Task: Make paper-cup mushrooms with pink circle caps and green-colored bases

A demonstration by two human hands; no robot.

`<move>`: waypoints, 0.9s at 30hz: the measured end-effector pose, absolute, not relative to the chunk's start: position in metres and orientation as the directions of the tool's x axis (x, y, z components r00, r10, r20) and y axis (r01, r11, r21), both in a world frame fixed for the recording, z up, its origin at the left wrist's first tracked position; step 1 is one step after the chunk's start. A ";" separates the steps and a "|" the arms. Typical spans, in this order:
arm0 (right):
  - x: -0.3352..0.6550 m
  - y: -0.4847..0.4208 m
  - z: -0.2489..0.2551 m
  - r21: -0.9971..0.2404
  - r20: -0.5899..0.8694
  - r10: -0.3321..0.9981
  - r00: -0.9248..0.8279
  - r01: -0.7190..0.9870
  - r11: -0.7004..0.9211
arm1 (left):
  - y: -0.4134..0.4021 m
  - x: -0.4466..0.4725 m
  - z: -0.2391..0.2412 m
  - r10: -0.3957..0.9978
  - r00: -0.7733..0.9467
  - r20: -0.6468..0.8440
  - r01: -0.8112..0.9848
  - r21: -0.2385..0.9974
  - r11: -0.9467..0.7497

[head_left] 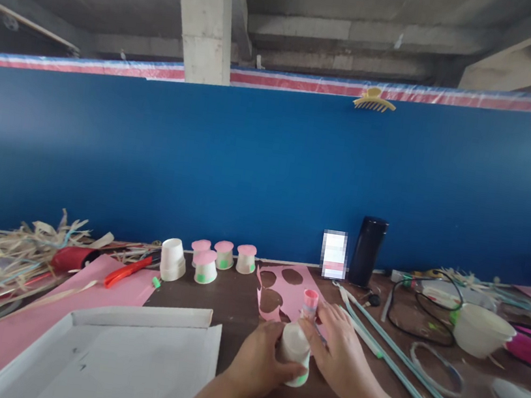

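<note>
My left hand (254, 354) is wrapped round a white paper cup (295, 341) that stands bottom-up, with a green patch near its lower rim. Beside it, my right hand (342, 345) is closed round a glue stick (310, 301) whose pink end points up. The right thumb and fingers are close to the top of the cup; I cannot tell whether the glue stick touches it. Behind both hands lies a pink paper sheet (298, 299) with round holes cut out. Several more upturned cups (205, 274) with pink paper tops stand to the left.
A stack of white cups (172, 260) stands at the back left, near red-handled scissors (127, 272). A white box lid (147, 367) fills the front left. Further right are a phone (335, 255), a black bottle (368, 253), pale blue rods (392, 349) and a white bowl (480, 331).
</note>
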State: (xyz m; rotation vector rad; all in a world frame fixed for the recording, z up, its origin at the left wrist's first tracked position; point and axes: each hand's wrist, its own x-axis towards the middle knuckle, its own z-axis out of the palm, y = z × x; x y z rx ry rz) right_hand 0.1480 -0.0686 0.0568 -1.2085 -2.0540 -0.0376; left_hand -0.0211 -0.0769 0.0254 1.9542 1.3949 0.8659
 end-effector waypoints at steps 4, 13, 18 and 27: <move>0.147 -0.066 0.050 -0.417 0.590 0.777 -0.220 0.741 0.527 | -0.077 -0.021 0.026 0.953 0.245 0.179 0.564 0.773 -0.290; 0.140 -0.063 0.045 -0.496 0.609 0.781 -0.141 0.701 0.513 | -0.079 -0.020 0.029 0.957 0.241 0.162 0.572 0.773 -0.275; 0.135 -0.065 0.048 -0.570 0.567 0.810 -0.152 0.637 0.519 | -0.077 -0.021 0.026 0.955 0.244 0.171 0.560 0.778 -0.283; 0.135 -0.069 0.049 -0.610 0.472 0.859 -0.199 0.629 0.481 | -0.076 -0.023 0.023 0.934 0.298 0.198 0.526 0.782 -0.334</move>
